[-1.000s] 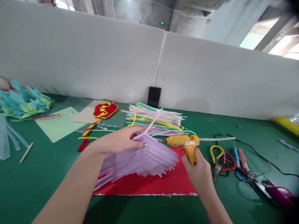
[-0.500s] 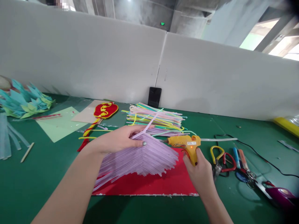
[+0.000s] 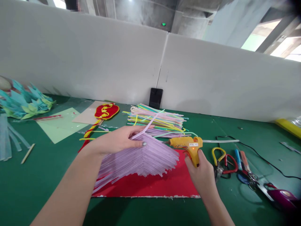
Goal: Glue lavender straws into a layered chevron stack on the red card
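Note:
My left hand [image 3: 119,139] lies closed over the top of a stacked, V-shaped piece of lilac pipe cleaners [image 3: 143,158], thumb pressed on its ridge. That piece rests on a red sheet [image 3: 164,185] on the green table [image 3: 35,182]. My right hand [image 3: 202,174] grips the handle of a yellow hot glue gun [image 3: 188,144]. The gun's nozzle points left and sits at the right edge of the lilac piece. A small orange light glows on the gun's body.
A pile of pastel pipe cleaners [image 3: 155,121] lies behind the lilac piece. A red and yellow ornament [image 3: 105,111] and pale sheets sit to the left, teal paper shapes [image 3: 21,102] at far left. Pliers [image 3: 219,160], scissors and pens lie at right. A white partition [image 3: 94,59] backs the table.
The glue gun and my right hand have shifted slightly right and up. My left hand stays on the lilac piece, almost unmoved.

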Action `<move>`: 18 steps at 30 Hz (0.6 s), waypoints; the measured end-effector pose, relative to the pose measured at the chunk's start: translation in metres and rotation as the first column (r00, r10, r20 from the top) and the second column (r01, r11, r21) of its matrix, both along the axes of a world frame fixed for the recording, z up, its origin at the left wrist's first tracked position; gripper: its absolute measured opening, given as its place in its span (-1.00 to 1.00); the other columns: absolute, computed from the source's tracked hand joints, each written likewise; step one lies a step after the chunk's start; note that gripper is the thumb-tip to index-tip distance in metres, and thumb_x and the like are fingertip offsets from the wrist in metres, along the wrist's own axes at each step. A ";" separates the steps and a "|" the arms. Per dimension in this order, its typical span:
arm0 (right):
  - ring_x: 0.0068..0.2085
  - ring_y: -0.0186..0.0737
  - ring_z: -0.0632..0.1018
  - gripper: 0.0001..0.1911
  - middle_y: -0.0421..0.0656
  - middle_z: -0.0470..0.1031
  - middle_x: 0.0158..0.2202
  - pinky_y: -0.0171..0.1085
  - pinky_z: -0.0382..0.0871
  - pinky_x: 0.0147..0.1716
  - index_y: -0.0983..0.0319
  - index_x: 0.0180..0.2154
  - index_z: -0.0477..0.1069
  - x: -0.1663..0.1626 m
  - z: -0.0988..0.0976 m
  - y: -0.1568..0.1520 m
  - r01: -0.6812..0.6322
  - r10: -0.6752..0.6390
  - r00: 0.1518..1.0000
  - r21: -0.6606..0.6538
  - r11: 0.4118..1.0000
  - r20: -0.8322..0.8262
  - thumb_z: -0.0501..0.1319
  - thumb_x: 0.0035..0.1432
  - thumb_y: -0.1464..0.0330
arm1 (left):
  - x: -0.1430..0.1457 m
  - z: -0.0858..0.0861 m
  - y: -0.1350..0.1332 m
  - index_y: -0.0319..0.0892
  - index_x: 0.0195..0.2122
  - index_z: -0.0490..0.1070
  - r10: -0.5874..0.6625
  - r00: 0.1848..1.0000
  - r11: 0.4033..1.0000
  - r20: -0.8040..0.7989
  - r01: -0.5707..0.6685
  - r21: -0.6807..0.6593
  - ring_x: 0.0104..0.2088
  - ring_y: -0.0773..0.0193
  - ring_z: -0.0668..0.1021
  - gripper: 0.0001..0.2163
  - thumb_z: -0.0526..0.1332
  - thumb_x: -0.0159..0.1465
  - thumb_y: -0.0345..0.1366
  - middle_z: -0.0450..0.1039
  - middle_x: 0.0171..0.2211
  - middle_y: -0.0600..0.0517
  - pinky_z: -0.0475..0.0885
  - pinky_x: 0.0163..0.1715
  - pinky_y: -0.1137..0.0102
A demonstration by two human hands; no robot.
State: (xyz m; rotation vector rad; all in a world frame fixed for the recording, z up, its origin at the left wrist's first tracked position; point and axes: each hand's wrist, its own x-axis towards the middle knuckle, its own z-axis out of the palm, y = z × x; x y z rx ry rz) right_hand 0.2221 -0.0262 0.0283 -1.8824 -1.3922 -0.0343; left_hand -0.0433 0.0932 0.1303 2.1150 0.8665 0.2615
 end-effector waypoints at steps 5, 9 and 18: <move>-0.62 -0.37 0.20 -0.82 -0.32 0.18 -0.61 -0.37 0.13 -0.61 0.15 -0.45 0.12 0.001 0.000 0.000 -0.005 0.005 1.000 0.012 1.000 0.004 0.08 0.09 0.23 | -0.004 0.000 0.002 0.05 0.26 0.14 0.023 1.000 1.000 0.006 -0.023 0.013 0.12 0.06 0.39 -0.43 0.18 0.24 -0.01 0.29 0.18 0.05 0.27 0.08 0.29; -0.61 -0.36 0.20 -0.81 -0.33 0.17 -0.61 -0.36 0.13 -0.61 0.14 -0.46 0.11 0.000 0.000 0.001 -0.006 0.005 1.000 0.017 1.000 0.013 0.08 0.09 0.23 | -0.006 0.003 0.001 0.07 0.26 0.13 0.034 0.999 0.999 0.006 -0.034 0.015 0.09 0.09 0.42 -0.43 0.19 0.24 -0.01 0.28 0.18 0.07 0.29 0.07 0.30; -0.61 -0.37 0.21 -0.81 -0.34 0.17 -0.62 -0.37 0.15 -0.60 0.15 -0.45 0.12 0.003 -0.001 0.000 0.014 -0.014 1.000 -0.004 1.000 0.002 0.08 0.08 0.22 | -0.011 0.006 -0.002 -0.05 0.26 0.12 0.047 0.995 0.998 0.085 -0.043 -0.049 0.11 0.12 0.37 -0.47 0.19 0.28 -0.16 0.23 0.22 0.08 0.24 0.11 0.34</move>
